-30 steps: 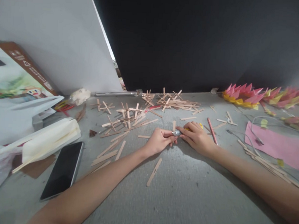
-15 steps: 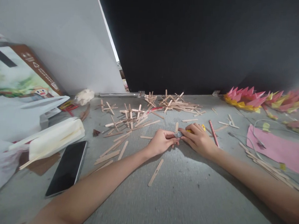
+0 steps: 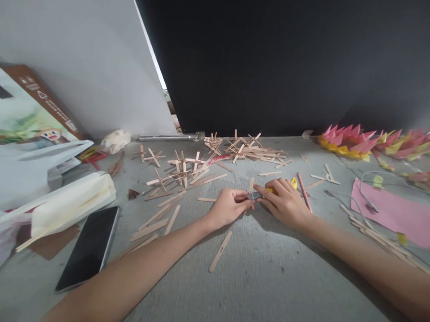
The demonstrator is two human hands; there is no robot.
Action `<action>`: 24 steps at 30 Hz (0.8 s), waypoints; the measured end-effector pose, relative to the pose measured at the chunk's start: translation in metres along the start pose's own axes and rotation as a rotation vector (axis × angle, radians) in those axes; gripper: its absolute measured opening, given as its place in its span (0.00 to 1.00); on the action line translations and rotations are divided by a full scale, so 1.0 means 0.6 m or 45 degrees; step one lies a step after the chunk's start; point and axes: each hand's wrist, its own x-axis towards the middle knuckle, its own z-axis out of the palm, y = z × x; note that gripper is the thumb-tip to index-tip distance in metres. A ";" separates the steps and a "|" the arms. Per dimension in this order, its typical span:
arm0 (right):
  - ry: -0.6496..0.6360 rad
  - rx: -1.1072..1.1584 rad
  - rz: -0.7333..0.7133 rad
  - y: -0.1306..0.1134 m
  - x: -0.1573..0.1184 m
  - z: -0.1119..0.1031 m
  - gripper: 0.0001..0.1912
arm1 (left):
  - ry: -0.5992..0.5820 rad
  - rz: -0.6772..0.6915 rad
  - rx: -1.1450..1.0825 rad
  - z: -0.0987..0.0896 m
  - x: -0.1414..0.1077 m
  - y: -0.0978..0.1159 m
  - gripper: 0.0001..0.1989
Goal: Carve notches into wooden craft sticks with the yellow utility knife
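Near the middle of the grey surface, my left hand is closed on a wooden craft stick, whose upper end stands up past the fingertips. My right hand is wrapped round a yellow box cutter. The cutter's grey metal blade end lies against the stick between the two hands; my fingers hide the exact contact. One loose craft stick with a small slot lies in front of my left hand. A reddish pencil-like rod rests just beyond my right hand.
Several crossed-stick pieces and loose sticks spread behind and left. At left are a black phone, a white paper tray and plastic bags. Pink-yellow paper crowns, pink paper and a cable lie right. A black panel stands behind.
The whole view has shifted slightly, so the surroundings appear a little further left. The blade end between my hands has turned a little; both hands keep their hold.
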 end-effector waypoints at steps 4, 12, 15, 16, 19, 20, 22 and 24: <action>-0.001 0.049 0.022 -0.001 0.000 -0.003 0.20 | -0.012 -0.004 0.016 -0.001 -0.002 0.002 0.15; 0.102 0.212 0.214 0.010 -0.001 -0.007 0.18 | -0.088 -0.007 0.143 0.002 -0.007 0.022 0.17; 0.120 0.234 0.243 0.010 -0.001 -0.009 0.18 | -0.077 -0.013 0.125 0.002 -0.007 0.021 0.18; 0.111 0.247 0.216 0.009 -0.001 -0.009 0.18 | -0.074 -0.012 0.124 0.001 -0.007 0.019 0.18; 0.065 0.265 0.106 0.008 -0.003 -0.008 0.15 | -0.083 -0.014 0.125 0.000 -0.007 0.018 0.19; 0.058 0.261 0.078 0.008 -0.004 -0.006 0.13 | -0.088 -0.017 0.115 0.001 -0.007 0.019 0.18; 0.060 0.252 0.036 0.009 -0.005 -0.001 0.10 | -0.091 -0.014 0.094 0.002 -0.007 0.021 0.17; 0.066 0.248 0.003 0.010 -0.004 0.004 0.09 | -0.100 0.009 0.099 0.003 -0.008 0.021 0.17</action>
